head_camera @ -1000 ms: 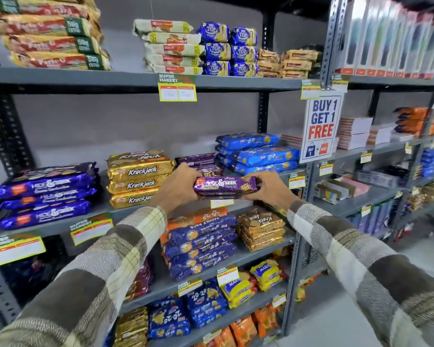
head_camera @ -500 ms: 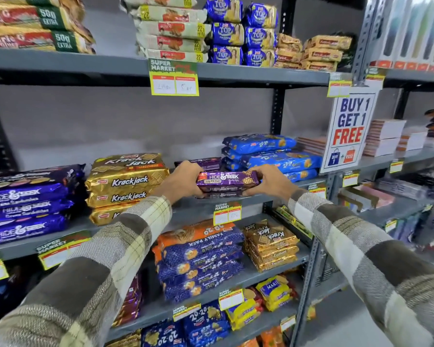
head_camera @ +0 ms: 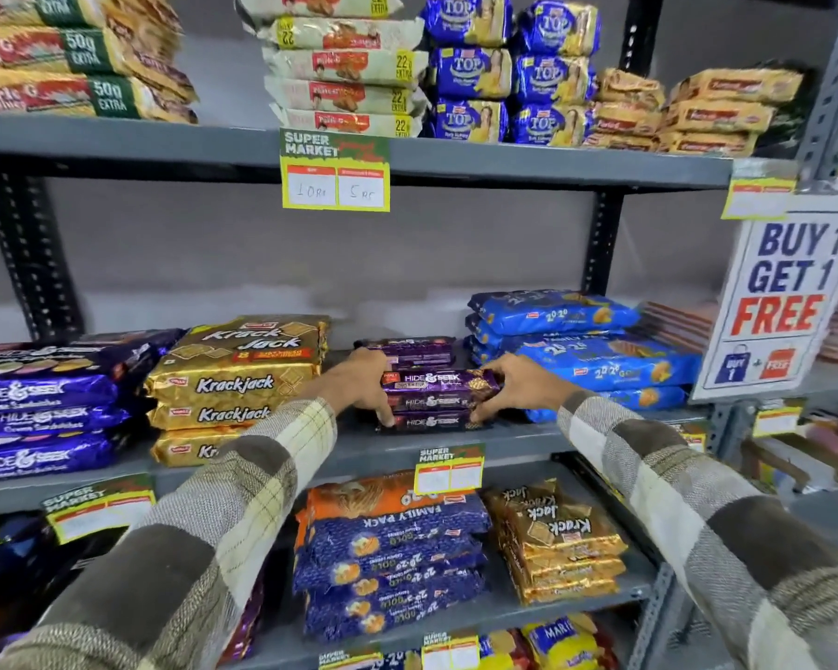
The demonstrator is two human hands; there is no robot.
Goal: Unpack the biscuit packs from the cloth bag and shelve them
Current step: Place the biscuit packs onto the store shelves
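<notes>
A small purple Hide & Seek biscuit pack [head_camera: 436, 381] lies on top of a short stack of the same packs [head_camera: 434, 420] on the middle grey shelf [head_camera: 359, 447]. My left hand [head_camera: 364, 384] grips the left ends of the stack and my right hand [head_camera: 518, 386] the right ends, fingers curled around the packs. More purple packs [head_camera: 414, 350] lie behind the stack. The cloth bag is not in view.
Gold Krackjack packs [head_camera: 238, 384] sit left of the stack, blue 20-20 packs [head_camera: 596, 360] right of it. Larger Hide & Seek packs [head_camera: 44, 403] lie far left. A "Buy 1 Get 1 Free" sign [head_camera: 784, 292] hangs at right. Shelves above and below are stocked.
Both hands carried the purple pack forward from in front of the shelf and set it down on the stack; the camera moved closer to the shelf.
</notes>
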